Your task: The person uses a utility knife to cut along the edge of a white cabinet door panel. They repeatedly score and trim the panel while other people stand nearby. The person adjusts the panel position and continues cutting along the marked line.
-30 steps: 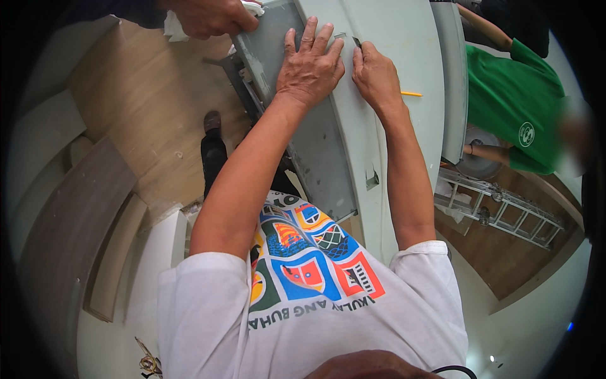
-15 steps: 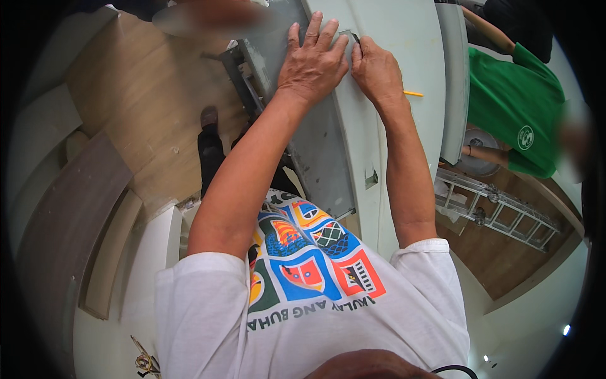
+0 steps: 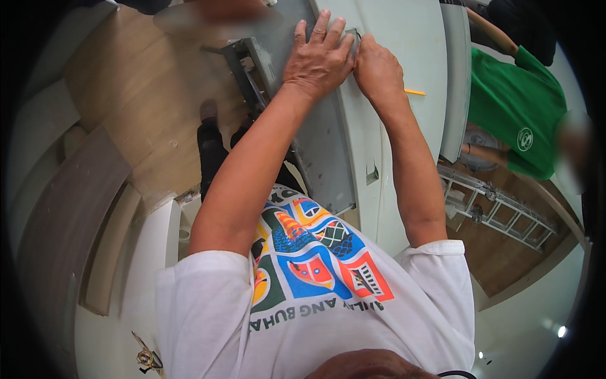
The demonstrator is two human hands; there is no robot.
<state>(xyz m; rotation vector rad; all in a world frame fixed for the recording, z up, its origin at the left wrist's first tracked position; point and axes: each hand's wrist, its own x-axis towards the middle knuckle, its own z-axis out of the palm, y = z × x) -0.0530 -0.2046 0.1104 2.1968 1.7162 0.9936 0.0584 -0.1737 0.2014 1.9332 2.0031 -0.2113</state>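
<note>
My left hand lies with its fingers spread across the grey panel and the edge of the pale board. Beside it, almost touching, my right hand is closed in a fist on the pale board. A thin dark piece shows at its fingertips; the rest of what it grips is hidden by the fingers. The fingertips are at a small rectangular mark or cut in the board. Lower down, the same board has a rectangular cutout. A yellow pencil rests just right of my right wrist.
At the right, a person in a green shirt reaches past the board's far side. An aluminium ladder stands below them. A dark metal frame is left of the grey panel. Loose wires stick out at lower left.
Both hands have shifted slightly right and down in the picture. My right hand has turned a little, and less of the dark piece shows at its fingertips.
</note>
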